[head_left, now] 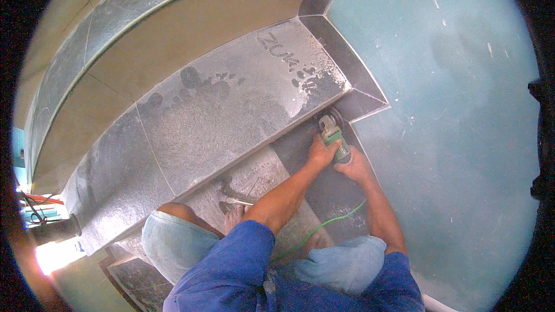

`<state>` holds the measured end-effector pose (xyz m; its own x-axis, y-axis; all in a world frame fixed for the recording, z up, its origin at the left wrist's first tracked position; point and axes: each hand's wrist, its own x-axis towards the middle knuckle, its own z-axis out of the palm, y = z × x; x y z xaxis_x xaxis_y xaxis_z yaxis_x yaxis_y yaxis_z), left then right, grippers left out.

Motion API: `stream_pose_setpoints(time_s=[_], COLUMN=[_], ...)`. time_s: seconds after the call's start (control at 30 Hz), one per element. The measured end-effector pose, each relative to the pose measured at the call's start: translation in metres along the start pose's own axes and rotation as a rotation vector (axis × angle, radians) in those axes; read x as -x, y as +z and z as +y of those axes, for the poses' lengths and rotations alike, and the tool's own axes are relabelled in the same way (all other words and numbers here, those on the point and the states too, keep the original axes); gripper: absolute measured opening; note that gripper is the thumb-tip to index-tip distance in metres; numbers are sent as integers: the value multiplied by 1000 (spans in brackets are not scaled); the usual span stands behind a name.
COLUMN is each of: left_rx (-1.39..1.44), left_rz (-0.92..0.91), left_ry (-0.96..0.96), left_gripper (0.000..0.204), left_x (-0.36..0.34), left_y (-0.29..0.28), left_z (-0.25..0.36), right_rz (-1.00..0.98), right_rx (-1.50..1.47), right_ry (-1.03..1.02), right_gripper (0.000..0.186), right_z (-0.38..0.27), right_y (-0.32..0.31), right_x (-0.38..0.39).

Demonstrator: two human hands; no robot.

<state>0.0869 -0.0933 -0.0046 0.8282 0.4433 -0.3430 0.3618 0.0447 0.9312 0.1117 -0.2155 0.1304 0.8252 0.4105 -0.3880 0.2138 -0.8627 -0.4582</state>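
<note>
Both my hands are wrapped round a green and grey angle grinder [333, 134]. My left hand [322, 151] grips its body near the gear head, and my right hand [355, 166] holds the rear end. The disc [330, 117] is at the inner corner, close to the front edge of the dusty grey stair tread [196, 121] and the dark skirting tile [359, 103]. Whether the disc touches the tile I cannot tell. A bright green cord [338, 217] runs back from the grinder between my knees.
Dark tile [329, 188] and a rough, unfinished strip [260, 170] lie below the tread. A metal tool, perhaps a hammer [236, 197], rests beside my bare foot [234, 217]. A teal wall [457, 156] rises at right; a bright lamp [58, 254] stands at far left.
</note>
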Motion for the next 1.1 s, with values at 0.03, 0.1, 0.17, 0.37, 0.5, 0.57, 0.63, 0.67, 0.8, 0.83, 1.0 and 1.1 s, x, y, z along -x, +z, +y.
stream_pose_setpoints(time_s=[0.03, 0.1, 0.17, 0.37, 0.5, 0.57, 0.63, 0.67, 0.8, 0.83, 1.0, 1.1], left_rx=[8, 43, 62, 40, 8, 8, 8, 11, 22, 31, -11, 25], left_rz=[-6, -1, 10, 20, 88, 57, -13, -9, -13, -37, 13, 5], left_ry=[-5, 41, 56, 9, -18, -3, 10, 24, 8, -38, -52, 7], left_gripper=[86, 82, 78, 73, 59, 70, 91, 91, 88, 87, 82, 79], left_x=[1, 2, 4, 7, 4, 1, -3, -4, -1, 1, 12, 12], left_y=[-1, -4, -5, -8, -2, -1, -1, -1, -4, -5, -12, -15], left_z=[2, 6, 10, 16, 12, 6, 1, 0, 6, 9, 24, 25], right_rz=[-3, -11, 14, 27, 16, 12, 12, 11, 17, 23, 10, -43], right_rx=[-23, -54, -44, -10, 35, 35, 39, 36, 28, 6, 11, -23], right_ry=[-4, 11, -35, -41, -27, -25, -14, -7, -19, -41, -37, 13], right_gripper=[57, 57, 57, 59, 60, 61, 61, 62, 63, 64, 64, 64], right_z=[0, -1, -3, -5, -3, -2, 0, 1, 3, 2, -2, -6], right_y=[0, -1, -1, -3, -2, -2, -1, 0, 2, 2, -2, -6], right_x=[0, 1, 2, 3, 1, 0, -1, -1, -3, -3, -1, 1])
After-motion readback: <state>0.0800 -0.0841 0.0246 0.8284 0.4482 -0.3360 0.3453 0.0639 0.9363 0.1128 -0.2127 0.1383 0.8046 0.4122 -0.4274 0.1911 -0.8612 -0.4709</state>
